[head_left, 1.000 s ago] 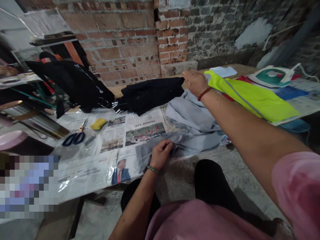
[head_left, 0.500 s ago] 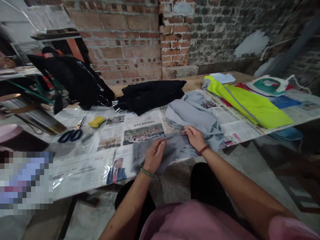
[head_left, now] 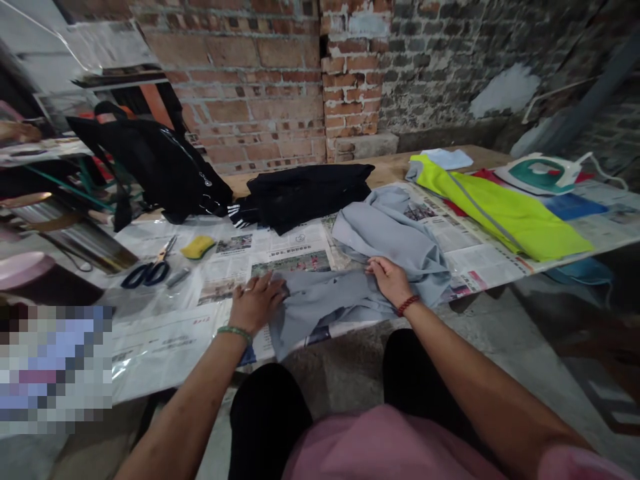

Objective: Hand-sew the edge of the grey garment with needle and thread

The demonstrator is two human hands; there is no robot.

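A light grey cloth garment lies crumpled across the newspaper-covered table, with one part stretched to the left along the near edge. My left hand, with a green bracelet, rests at the left end of that part, its fingers extended and its tips at the cloth's edge. My right hand, with a red bead bracelet, pinches the grey cloth near its middle. Some of the cloth hangs over the front edge by my knees.
Dark blue-handled scissors and a yellow sponge lie left. Behind are a black bag and folded black cloth. A neon yellow garment and an iron are right. A steel flask stands at left.
My left hand has moved left from over the cloth to its left end, and the blurred grey part now lies flatter. My right hand has stayed on the cloth.
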